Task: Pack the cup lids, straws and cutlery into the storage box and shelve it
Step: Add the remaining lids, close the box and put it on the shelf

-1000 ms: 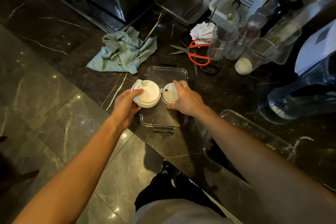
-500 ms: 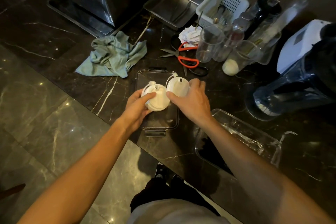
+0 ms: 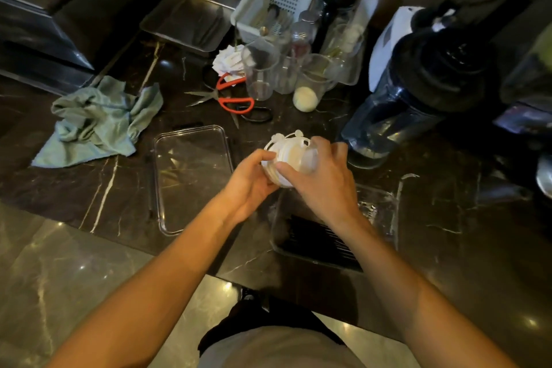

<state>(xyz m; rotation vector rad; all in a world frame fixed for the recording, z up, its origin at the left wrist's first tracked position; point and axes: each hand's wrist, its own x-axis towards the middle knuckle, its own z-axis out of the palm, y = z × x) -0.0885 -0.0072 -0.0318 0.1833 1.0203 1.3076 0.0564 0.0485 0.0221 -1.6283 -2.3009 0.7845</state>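
Note:
A stack of white cup lids (image 3: 289, 155) is held above the dark marble counter between my left hand (image 3: 249, 181) and my right hand (image 3: 321, 179). Both hands grip the stack from opposite sides. Just to the right and below the hands sits the clear storage box (image 3: 385, 218), with dark straws lying in its near end. Left of the hands the box's flat clear lid (image 3: 191, 176) lies on the counter. A white basket (image 3: 268, 6) at the back holds cutlery.
A green cloth (image 3: 98, 122) lies at the left. Red-handled scissors (image 3: 233, 98) and several clear cups (image 3: 260, 75) stand behind the hands. A metal tray (image 3: 191, 15) is at the back, a dark blender jug (image 3: 418, 92) at the right. The counter edge runs below my forearms.
The two separate lid stacks, held over the flat clear lid, have been brought together into one. Both hands have carried it to the right, toward the storage box.

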